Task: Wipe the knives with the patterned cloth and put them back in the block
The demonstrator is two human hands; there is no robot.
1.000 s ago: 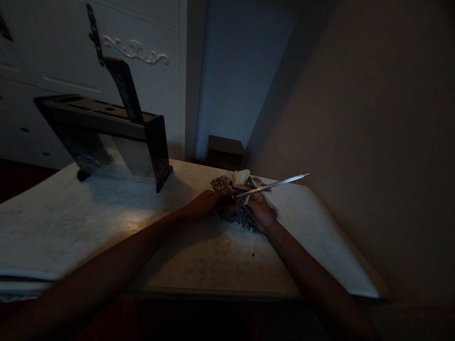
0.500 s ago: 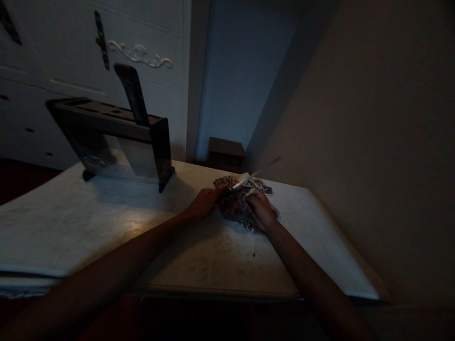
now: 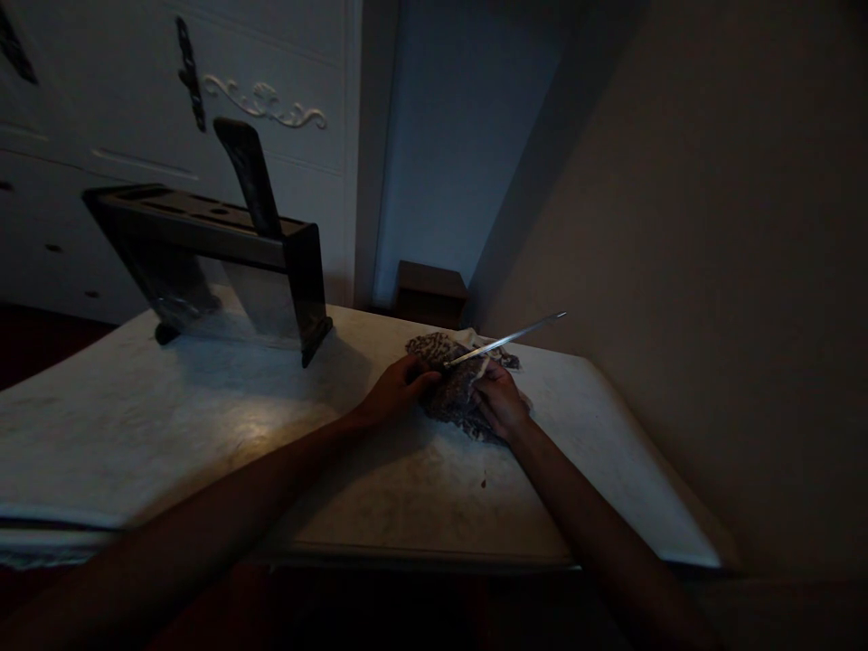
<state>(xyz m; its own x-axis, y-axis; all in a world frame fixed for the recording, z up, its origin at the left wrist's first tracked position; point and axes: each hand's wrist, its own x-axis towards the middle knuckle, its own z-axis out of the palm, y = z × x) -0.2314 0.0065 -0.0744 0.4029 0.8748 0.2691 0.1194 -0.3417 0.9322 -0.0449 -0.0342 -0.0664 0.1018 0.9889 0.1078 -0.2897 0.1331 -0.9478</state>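
Observation:
My left hand (image 3: 401, 384) is closed around the dark handle of a long, narrow-bladed knife (image 3: 505, 341). The blade slants up to the right across a crumpled, dark-patterned cloth (image 3: 448, 400), and its tip points away from me. Most of the handle is hidden by my fingers. My right hand (image 3: 500, 402) pinches a fold of the same cloth, just below the blade. The rest of the cloth lies bunched on the white tabletop (image 3: 380, 488), beneath and between both hands.
To the left stands a knife block (image 3: 203, 271) with clear sides and one black-handled knife (image 3: 250, 176) in it. Behind are a white door (image 3: 271, 54) and a low brown box (image 3: 430, 287). A wall (image 3: 712, 271) rises along the right. One small brown crumb (image 3: 484, 484) lies near the front.
The knife has turned slightly, its tip now lower and further right. My left fingers have shifted around the handle. My right hand keeps its pinch on the cloth.

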